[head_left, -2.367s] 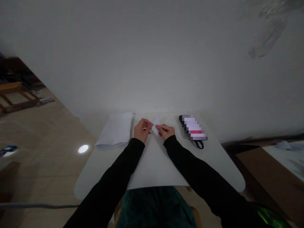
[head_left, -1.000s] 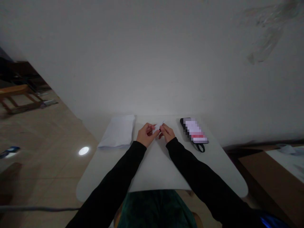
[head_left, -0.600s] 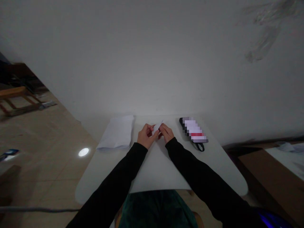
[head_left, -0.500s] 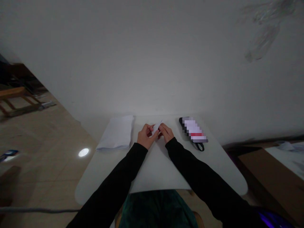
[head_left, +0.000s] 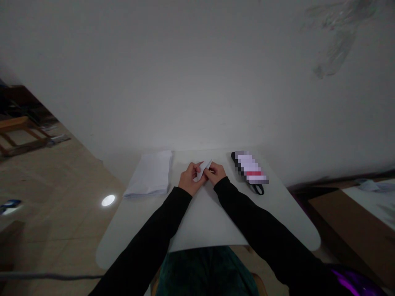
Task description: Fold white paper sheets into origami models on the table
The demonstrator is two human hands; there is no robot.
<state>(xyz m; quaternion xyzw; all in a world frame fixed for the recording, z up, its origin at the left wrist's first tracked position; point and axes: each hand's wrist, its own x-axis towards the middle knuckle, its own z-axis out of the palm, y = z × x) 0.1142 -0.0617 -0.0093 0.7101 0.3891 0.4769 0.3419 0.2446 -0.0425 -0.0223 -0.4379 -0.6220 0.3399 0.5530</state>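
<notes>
A small folded piece of white paper [head_left: 202, 167] is held between my two hands, over the far middle of the white table [head_left: 210, 222]. My left hand [head_left: 189, 180] grips its left side, with fingers curled behind and thumb in front. From the right, my right hand [head_left: 216, 173] pinches the paper near a pointed flap that sticks up. My fingers hide part of the folds. Left of my hands lies a stack of white paper sheets [head_left: 149, 172]. To the right rests a phone [head_left: 250, 167] in a black case with a strap loop, its screen blurred out.
A grey wall [head_left: 197, 82] rises right behind the table. On the right stands a brown cardboard box [head_left: 348, 218] with white material on top. A wooden stool [head_left: 18, 123] is on the floor at far left, and a grey cable [head_left: 52, 276] runs at lower left.
My right hand has shifted its fingers on the paper, and more of the white flap shows between my hands. The view has moved slightly; the stack and phone lie as before.
</notes>
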